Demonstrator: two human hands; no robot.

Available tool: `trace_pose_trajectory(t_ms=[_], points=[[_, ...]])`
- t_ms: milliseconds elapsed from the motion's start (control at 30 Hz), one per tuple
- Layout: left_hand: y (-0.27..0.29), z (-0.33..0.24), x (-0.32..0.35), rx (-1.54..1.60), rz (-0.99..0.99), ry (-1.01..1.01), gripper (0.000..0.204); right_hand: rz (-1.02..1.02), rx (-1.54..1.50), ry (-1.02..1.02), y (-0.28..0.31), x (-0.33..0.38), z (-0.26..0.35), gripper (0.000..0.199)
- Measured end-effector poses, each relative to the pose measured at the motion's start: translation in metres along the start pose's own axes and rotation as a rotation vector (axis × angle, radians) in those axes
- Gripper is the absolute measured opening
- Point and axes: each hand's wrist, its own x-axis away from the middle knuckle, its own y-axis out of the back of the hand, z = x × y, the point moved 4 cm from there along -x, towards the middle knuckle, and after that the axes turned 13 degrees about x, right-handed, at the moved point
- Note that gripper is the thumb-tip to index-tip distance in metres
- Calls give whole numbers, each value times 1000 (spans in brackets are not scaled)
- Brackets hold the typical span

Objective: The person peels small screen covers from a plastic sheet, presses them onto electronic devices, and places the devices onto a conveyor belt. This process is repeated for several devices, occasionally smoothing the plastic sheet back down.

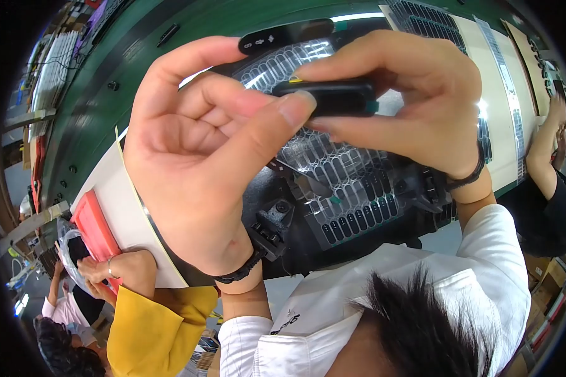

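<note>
My left hand (195, 132) and my right hand (415, 94) are raised together above the work surface. Between the thumb and fingers of my right hand is a glossy black oblong piece (343, 97) with rounded ends, a small yellow spot at its upper edge and a green bit at its right end. My left thumb presses on the left end of this piece. Against my left index fingertip lies a thin black oval panel (286, 36) with small white icons; how it is supported is hard to see. Below the hands is a clear tray (295, 144) with many oval slots, some filled with black pieces.
A red tray (91, 217) stands at the left on a cream board. Beside it works a person in a yellow sleeve (157, 330). Another person's arm (544, 141) is at the far right. More black oval pieces (427, 25) lie at the upper right. Small dark objects dot the green surface (132, 69).
</note>
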Motion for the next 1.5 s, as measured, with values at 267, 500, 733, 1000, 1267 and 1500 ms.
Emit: trace_pose_trajectory(t_ms=[267, 500, 733, 1000, 1267, 1500], points=[[-3, -2, 2, -54, -62, -4, 42, 1, 60, -6, 1, -3, 3, 33], [5, 7, -9, -324, -15, -34, 41, -2, 44, -69, 2, -3, -2, 33], [12, 18, -17, -28, 143, 68, 42, 64, -137, -110, -6, -6, -15, 23], [24, 27, -24, -313, -15, -5, 49, 388, -439, -507, -21, -25, -77, 23], [21, 20, -22, -550, -37, -153, 55, -135, 238, 42, -55, -88, -206, 34], [26, 9, -19, -463, -32, -231, 56, 313, 854, -187, -64, -101, -233, 25]])
